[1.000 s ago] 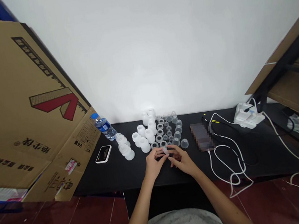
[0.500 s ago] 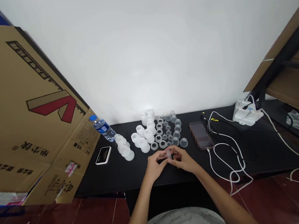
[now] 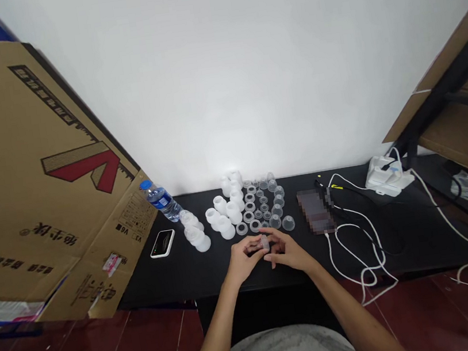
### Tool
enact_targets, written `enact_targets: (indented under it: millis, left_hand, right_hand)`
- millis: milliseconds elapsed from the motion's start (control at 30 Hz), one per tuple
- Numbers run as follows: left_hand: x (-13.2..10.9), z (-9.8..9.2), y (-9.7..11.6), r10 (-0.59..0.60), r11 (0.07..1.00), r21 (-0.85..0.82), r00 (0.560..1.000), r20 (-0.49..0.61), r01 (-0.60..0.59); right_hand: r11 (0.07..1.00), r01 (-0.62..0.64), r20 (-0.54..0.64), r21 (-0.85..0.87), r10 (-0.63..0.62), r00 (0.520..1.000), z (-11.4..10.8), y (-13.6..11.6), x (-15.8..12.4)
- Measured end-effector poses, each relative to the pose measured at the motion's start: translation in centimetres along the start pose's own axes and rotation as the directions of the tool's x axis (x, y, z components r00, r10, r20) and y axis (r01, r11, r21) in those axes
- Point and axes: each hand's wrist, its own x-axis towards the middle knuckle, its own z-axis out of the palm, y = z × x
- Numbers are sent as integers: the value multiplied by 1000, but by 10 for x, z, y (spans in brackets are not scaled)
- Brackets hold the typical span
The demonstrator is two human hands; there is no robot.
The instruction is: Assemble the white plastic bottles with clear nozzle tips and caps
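My left hand (image 3: 244,258) and my right hand (image 3: 287,251) meet over the front of the black table (image 3: 178,270). Both pinch one small translucent plastic piece (image 3: 264,243) between their fingertips. Just behind the hands lie several clear rings and small domed caps (image 3: 265,209). To their left stand several white silicone cups (image 3: 224,214), some of them stacked.
A water bottle (image 3: 161,201) lies at the back left next to a phone (image 3: 162,243). A big cardboard box (image 3: 39,185) leans at the left. A dark phone (image 3: 315,210), white cables (image 3: 358,251) and a white charger (image 3: 386,179) fill the right side.
The hands drew together and nearer to me, closing on the small piece. The right hand's fingers have shifted slightly around it since half a second ago.
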Motion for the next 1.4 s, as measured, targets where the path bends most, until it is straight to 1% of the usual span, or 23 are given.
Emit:
enact_targets:
  millis: [100,200,333,400,567,633,733,800,867,933,1033,1167,1233,1267,1300,1333,1400]
  left_hand:
    - [0,0,-4,0,1000,24,1000,-28,1]
    - [2,0,-6,7,1000,18,998,-61,-6]
    - [3,1,-5,10,1000,18,998,-67,-9]
    - [2,1,-3,23,998,57,998,-56,-20]
    - [0,0,4,62,984,169,998,7,-62]
    - [-1,0,7,49,984,168,998,36,-55]
    - [-1,-1,10,21,992,119,997,77,-30]
    - [-1,-1,10,11,996,91,996,85,-18]
    - [0,-1,9,18,996,91,998,52,-22]
    - [1,0,6,54,989,136,998,-10,-53]
    - [1,2,6,173,950,271,983,-59,-151]
    - [-3,5,12,354,855,427,933,-64,-295]
    - [-6,5,14,425,812,496,894,-142,-307]
    - [-7,5,14,460,796,529,862,-213,-294]
    - [-8,5,14,494,785,559,816,-301,-269]
    - [-8,4,13,518,782,579,758,-396,-232]
    - [-6,2,11,526,801,580,640,-560,-150]
  right_hand:
    - [1000,-8,1,-15,8,1000,1,0,-1]
    - [999,-23,40,-42,24,999,3,-1,-2]
    - [992,-45,65,-117,53,997,4,-4,-4]
    - [992,-43,61,-116,51,997,5,-6,-4]
    - [997,-62,68,-47,65,996,3,-9,-3]
    - [996,-81,59,-30,83,995,1,-7,-3]
    - [993,-117,42,-30,119,992,-2,-3,-4]
    - [992,-127,37,-24,128,991,-2,-2,-4]
    - [994,-111,41,14,110,993,1,-3,-4]
    - [996,-72,34,61,70,997,5,-4,-3]
    - [997,-20,-39,79,23,999,8,-2,0]
    - [1000,-8,-180,28,13,984,4,6,3]
    - [1000,-6,-226,-16,2,974,2,8,4]
    - [999,-5,-240,-43,-6,971,1,8,4]
    - [997,-1,-253,-75,-18,967,0,8,4]
    - [994,5,-264,-109,-33,964,0,8,3]
    - [987,10,-274,-162,-55,960,0,6,2]
